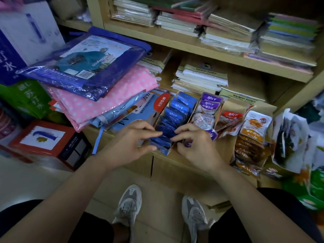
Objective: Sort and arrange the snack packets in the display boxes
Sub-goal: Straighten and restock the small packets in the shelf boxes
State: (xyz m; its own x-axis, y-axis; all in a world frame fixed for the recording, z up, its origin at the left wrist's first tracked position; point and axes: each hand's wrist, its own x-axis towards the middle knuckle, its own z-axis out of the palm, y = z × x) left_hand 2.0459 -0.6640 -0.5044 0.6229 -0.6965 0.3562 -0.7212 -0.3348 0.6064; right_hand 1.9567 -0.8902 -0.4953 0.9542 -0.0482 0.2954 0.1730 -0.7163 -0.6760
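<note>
A narrow display box [163, 151] on the low shelf holds a row of blue snack packets [177, 109]. My left hand [129, 142] and my right hand [192, 142] meet over the near end of that row, fingers curled and pinching the front blue packets [166, 133]. To the right stands a box of purple and white packets [207, 109]. Beyond it lie red packets [229, 121] and a box of orange packets [254, 130].
Pink dotted and blue raincoat packs [98, 95] pile up left of the boxes. Stacked notebooks [198, 78] fill the shelves behind. Cartons [45, 137] stand on the floor at left, loose bags [294, 141] at right. My shoes [129, 202] are below.
</note>
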